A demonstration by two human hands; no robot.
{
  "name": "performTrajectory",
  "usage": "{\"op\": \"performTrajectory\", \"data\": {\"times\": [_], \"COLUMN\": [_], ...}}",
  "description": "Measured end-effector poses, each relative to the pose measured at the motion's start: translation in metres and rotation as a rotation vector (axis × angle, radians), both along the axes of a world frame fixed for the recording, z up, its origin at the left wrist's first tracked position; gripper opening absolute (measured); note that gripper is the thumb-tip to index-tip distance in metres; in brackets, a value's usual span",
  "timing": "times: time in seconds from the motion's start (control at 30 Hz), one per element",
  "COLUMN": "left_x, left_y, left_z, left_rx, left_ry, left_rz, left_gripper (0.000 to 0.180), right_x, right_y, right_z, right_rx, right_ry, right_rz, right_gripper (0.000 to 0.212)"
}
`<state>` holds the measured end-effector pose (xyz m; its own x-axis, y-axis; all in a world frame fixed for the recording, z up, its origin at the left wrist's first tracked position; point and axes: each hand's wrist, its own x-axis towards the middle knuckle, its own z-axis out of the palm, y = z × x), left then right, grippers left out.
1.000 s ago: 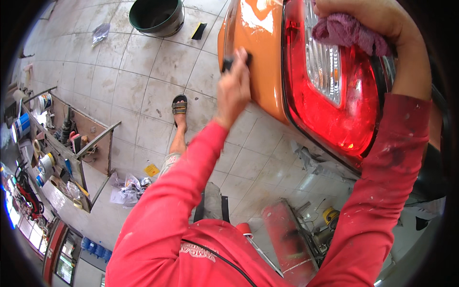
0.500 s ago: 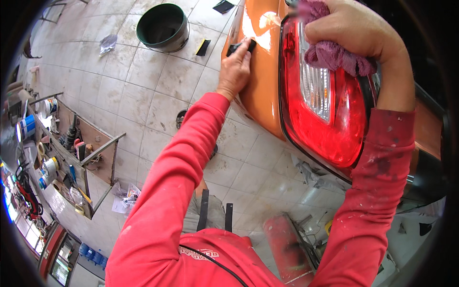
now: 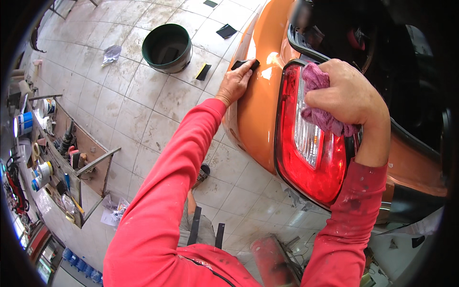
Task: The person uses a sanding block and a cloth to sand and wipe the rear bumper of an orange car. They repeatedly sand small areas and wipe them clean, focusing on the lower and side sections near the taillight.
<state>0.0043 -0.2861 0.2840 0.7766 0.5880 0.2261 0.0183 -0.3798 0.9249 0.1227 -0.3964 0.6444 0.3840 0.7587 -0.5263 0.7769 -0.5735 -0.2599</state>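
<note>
Left hand: your left hand (image 3: 234,83) presses a small black sanding pad (image 3: 245,63) flat against the orange body panel (image 3: 258,119), fingers closed over the pad's near edge.
Right hand: your right hand (image 3: 346,98) is clamped on a crumpled pink rag (image 3: 320,112), held against the upper part of the red tail lamp (image 3: 308,158).
Position of the work: the panel and lamp lie at about 1 o'clock from you; the pad sits at 12 o'clock, at the panel's upper end, just beside the lamp's top corner.
Change over the last second: your left hand has travelled up the panel toward its top edge, and the view has tipped so that the lamp now sits lower in the picture. The rag hand has stayed on the lamp.
Reading of the change: the rubbing appears to be moving along the panel's upper strip, with the rag hand steadying or waiting to wipe.
Surroundings: a dark green bucket (image 3: 167,48) stands on the tiled floor (image 3: 119,105) at 11 o'clock; a cluttered workbench (image 3: 62,158) runs along 9 o'clock.
</note>
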Motion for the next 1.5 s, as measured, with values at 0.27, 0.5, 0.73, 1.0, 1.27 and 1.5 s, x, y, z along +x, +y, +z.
{"op": "performTrajectory", "data": {"times": [0.27, 0.5, 0.73, 1.0, 1.27, 1.5], "left_x": [-0.133, 0.08, -0.06, 0.059, -0.022, 0.051], "left_y": [-0.111, 0.083, -0.06, 0.065, -0.097, 0.026], "left_z": [0.037, -0.015, 0.011, -0.01, 0.065, 0.019], "left_rx": [-0.061, 0.0, -0.033, 0.017, -0.032, 0.263], "left_ry": [0.044, 0.099, 0.027, -0.055, 0.025, 0.179], "left_rz": [-0.25, -0.156, -0.139, -0.184, -0.099, -0.049], "left_gripper": [0.059, 0.051, 0.067, 0.048, 0.056, 0.051], "right_x": [0.002, -0.003, 0.005, 0.0, 0.002, -0.003], "right_y": [-0.017, 0.0, -0.016, -0.003, -0.016, -0.003], "right_z": [-0.001, 0.006, 0.003, 0.007, 0.0, 0.003], "right_rx": [-0.049, -0.063, -0.015, 0.013, -0.011, -0.037], "right_ry": [-0.072, -0.051, 0.009, 0.02, -0.017, -0.024], "right_rz": [-0.052, -0.031, -0.106, -0.074, -0.103, -0.039], "right_gripper": [0.03, 0.026, 0.023, 0.022, 0.024, 0.025]}}
